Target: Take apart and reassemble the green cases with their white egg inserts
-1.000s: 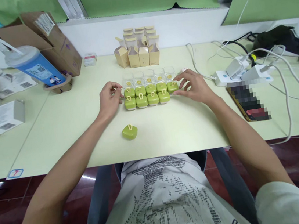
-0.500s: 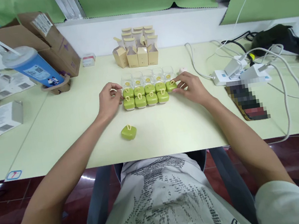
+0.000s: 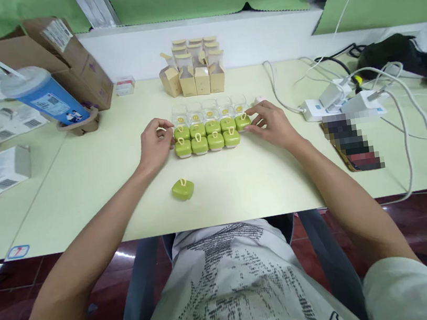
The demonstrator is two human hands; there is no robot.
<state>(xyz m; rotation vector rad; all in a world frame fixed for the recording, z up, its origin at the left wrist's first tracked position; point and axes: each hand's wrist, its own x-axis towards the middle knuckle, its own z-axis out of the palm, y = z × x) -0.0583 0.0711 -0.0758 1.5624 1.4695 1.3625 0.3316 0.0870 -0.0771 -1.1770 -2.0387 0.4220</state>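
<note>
Two tight rows of small glossy green cases with yellow loops stand before me on the table. My left hand (image 3: 158, 140) is at their left end, its bent fingers apart and its fingertips against the end cases, such as the front-left green case (image 3: 183, 148). At the other end, the thumb and forefinger of my right hand (image 3: 271, 123) are on the edges of the rightmost back-row green case (image 3: 242, 122). Directly behind stands a row of clear cups (image 3: 209, 108) with yellow marks. A lone green case (image 3: 183, 189) lies tilted nearer to me.
Opened tan cartons (image 3: 202, 79) stand by the wall. White boxes (image 3: 6, 170), a blue canister (image 3: 56, 100) and a brown cardboard box (image 3: 85, 72) occupy the left. On the right are a power strip (image 3: 313, 111) with looping cables and a phone (image 3: 350, 143).
The view has shifted very slightly. Both hands and the green cases keep the same places relative to each other.
</note>
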